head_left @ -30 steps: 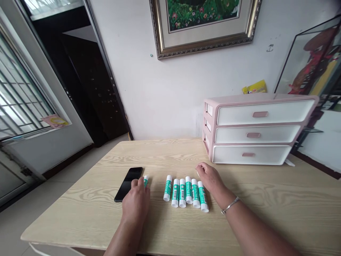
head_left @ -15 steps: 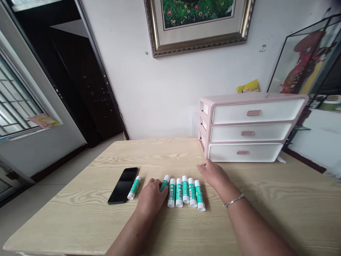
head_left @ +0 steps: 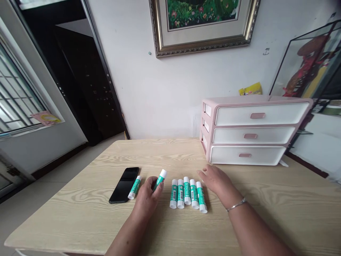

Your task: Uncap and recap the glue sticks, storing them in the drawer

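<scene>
My left hand [head_left: 146, 201] grips a white glue stick with a green label [head_left: 160, 179], which tilts up and to the right from my fingers above the table. A row of several matching glue sticks [head_left: 187, 191] lies just right of that hand. Another stick [head_left: 134, 187] lies beside a black smartphone [head_left: 124, 185], left of my left hand. My right hand [head_left: 217, 181] rests on the table with its fingers apart, just past the far right end of the row, and holds nothing.
All of this is on a light wood-grain table [head_left: 80, 220]. A pink and white three-drawer unit [head_left: 250, 133] stands at the back right of it. The table's left edge drops to a tiled floor. A yellow packet [head_left: 250, 89] sits behind the drawer unit.
My left hand has lifted a glue stick from the row's left end and moved slightly left with it. The view has shifted a little. My right hand has barely moved.
</scene>
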Demonstrator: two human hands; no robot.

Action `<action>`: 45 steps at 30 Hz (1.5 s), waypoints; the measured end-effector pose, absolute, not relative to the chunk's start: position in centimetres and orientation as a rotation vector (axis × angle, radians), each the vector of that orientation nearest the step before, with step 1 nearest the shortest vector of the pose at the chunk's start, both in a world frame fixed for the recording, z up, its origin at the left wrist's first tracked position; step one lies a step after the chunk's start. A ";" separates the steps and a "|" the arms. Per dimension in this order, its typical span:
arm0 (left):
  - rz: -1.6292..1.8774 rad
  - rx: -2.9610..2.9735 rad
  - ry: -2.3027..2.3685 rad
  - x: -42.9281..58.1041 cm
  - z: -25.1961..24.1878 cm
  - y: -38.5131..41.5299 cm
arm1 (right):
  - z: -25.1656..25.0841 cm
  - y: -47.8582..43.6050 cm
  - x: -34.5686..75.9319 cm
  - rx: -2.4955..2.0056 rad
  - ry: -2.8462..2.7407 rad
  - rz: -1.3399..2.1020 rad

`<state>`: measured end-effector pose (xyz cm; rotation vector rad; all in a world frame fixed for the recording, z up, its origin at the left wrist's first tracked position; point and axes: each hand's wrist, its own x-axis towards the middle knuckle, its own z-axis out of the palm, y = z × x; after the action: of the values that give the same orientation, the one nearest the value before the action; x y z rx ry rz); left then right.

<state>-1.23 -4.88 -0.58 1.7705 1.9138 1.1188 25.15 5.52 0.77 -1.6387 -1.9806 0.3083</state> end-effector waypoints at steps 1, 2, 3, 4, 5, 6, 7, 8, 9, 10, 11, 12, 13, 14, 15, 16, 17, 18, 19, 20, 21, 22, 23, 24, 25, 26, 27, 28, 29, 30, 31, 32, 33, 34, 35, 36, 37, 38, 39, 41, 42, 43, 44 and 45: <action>1.152 1.798 1.868 -1.1 -0.7 -5.1 | 1.4 5.0 24.7 -1.566 -1.942 0.292; 1.163 1.834 1.834 -0.9 -0.8 -5.2 | 2.0 4.3 24.3 -1.480 -1.913 0.301; 1.158 1.879 1.809 -0.6 -1.0 -5.4 | 2.5 3.7 23.8 -1.383 -1.897 0.347; 1.140 1.935 1.788 -0.2 -1.2 -5.6 | 2.8 3.0 23.3 -1.269 -1.894 0.432; 1.117 1.999 1.770 0.3 -1.3 -5.8 | 2.8 2.4 22.9 -1.152 -1.902 0.535; 1.093 2.075 1.755 0.9 -1.5 -6.0 | 2.7 1.8 22.4 -1.048 -1.918 0.636; 1.066 2.158 1.735 1.5 -1.5 -6.2 | 2.5 1.3 22.0 -0.965 -1.945 0.721; 1.040 2.235 1.711 2.1 -1.4 -6.4 | 2.3 0.9 21.6 -0.909 -1.976 0.779; 1.004 2.290 1.699 2.7 -1.2 -6.6 | 2.0 0.5 21.3 -0.877 -2.002 0.811; 0.972 2.320 1.700 3.2 -0.9 -6.7 | 1.7 0.3 21.0 -0.864 -2.018 0.827; 0.944 2.333 1.707 3.6 -0.6 -6.9 | 1.5 0.1 20.7 -0.864 -2.019 0.838; 0.920 2.329 1.719 3.9 -0.2 -7.0 | 1.4 0.0 20.5 -0.869 -2.004 0.851; 0.903 2.307 1.725 4.1 0.2 -7.1 | 1.3 -0.1 20.3 -0.877 -1.976 0.864; 0.890 2.268 1.717 4.3 0.5 -7.3 | 1.2 -0.2 20.2 -0.888 -1.936 0.881; 0.888 2.211 1.692 4.4 0.9 -7.4 | 1.2 -0.3 20.1 -0.896 -1.893 0.903; 0.896 2.142 1.647 4.5 1.2 -7.6 | 1.2 -0.4 20.0 -0.896 -1.851 0.924; 0.911 2.069 1.584 4.6 1.5 -7.8 | 1.1 -0.5 20.0 -0.883 -1.814 0.946; 0.930 1.998 1.512 4.6 1.8 -8.0 | 1.1 -0.6 20.0 -0.857 -1.787 0.968; 0.951 1.933 1.445 4.7 2.0 -8.2 | 1.1 -0.7 20.0 -0.821 -1.773 0.989; 0.970 1.876 1.388 4.7 2.2 -8.5 | 1.2 -0.8 20.1 -0.781 -1.771 1.003; 0.985 1.826 1.347 4.7 2.3 -8.7 | 1.2 -0.9 20.2 -0.745 -1.782 1.011; 0.993 1.782 1.320 4.6 2.4 -8.9 | 1.3 -1.0 20.2 -0.720 -1.799 1.017; 1.001 1.743 1.304 4.6 2.4 -9.1 | 1.3 -1.0 20.2 -0.705 -1.818 1.021; 1.006 1.703 1.297 4.5 2.4 -9.2 | 1.4 -1.1 20.2 -0.697 -1.835 1.024; 1.008 1.656 1.291 4.5 2.2 -9.3 | 1.4 -1.3 20.1 -0.690 -1.849 1.029; 1.007 1.594 1.280 4.5 2.1 -9.4 | 1.4 -1.4 19.9 -0.683 -1.858 1.036; 1.002 1.512 1.260 4.6 1.9 -9.4 | 1.3 -1.6 19.7 -0.672 -1.862 1.046; 0.993 1.409 1.229 4.6 1.7 -9.5 | 1.3 -1.7 19.6 -0.655 -1.866 1.060; 0.982 1.295 1.185 4.7 1.6 -9.7 | 1.2 -1.8 19.6 -0.630 -1.877 1.080; 0.968 1.181 1.134 4.8 1.5 -9.9 | 1.2 -1.7 19.7 -0.603 -1.891 1.105; 0.954 1.080 1.086 4.9 1.5 -10.2 | 1.2 -1.5 20.1 -0.590 -1.900 1.119; 0.940 0.997 1.052 4.8 1.5 -10.6 | 1.3 -1.0 20.6 -0.607 -1.895 1.108; 0.929 0.935 1.033 4.7 1.4 -11.0 | 1.6 -0.2 21.4 -0.661 -1.867 1.065; 0.918 0.898 1.040 4.5 1.4 -11.4 | 1.9 0.6 22.3 -0.743 -1.814 0.992; 0.918 0.884 1.068 4.1 1.3 -11.8 | 2.4 1.6 23.3 -0.859 -1.727 0.879; 0.925 0.900 1.115 3.6 1.2 -12.1 | 2.9 2.6 24.2 -0.964 -1.634 0.769; 0.944 0.955 1.199 3.1 1.1 -12.3 | 3.4 3.5 25.0 -1.042 -1.559 0.671; 1.000 1.076 1.336 2.5 0.9 -12.3 | 3.8 4.2 25.5 -1.121 -1.542 0.593; 1.051 1.237 1.486 1.9 0.8 -12.1 | 4.0 4.7 25.8 -1.199 -1.572 0.539; 1.084 1.509 1.777 0.8 0.5 -11.3 | 4.1 5.2 25.7 -1.366 -1.710 0.457; 1.058 1.591 1.924 0.3 0.3 -10.8 | 3.8 5.2 25.5 -1.448 -1.796 0.420; 0.999 1.647 2.066 -0.2 0.2 -10.3 | 3.5 5.3 25.3 -1.524 -1.867 0.382; 0.914 1.683 2.189 -0.7 0.0 -9.8 | 3.1 5.3 25.2 -1.590 -1.922 0.353; 0.811 1.731 2.270 -1.1 -0.3 -9.3 | 2.7 5.4 25.3 -1.640 -1.964 0.343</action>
<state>-1.07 -9.31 -0.27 1.7310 2.2698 0.8112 25.32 5.44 2.69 -1.6402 -1.9636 0.3430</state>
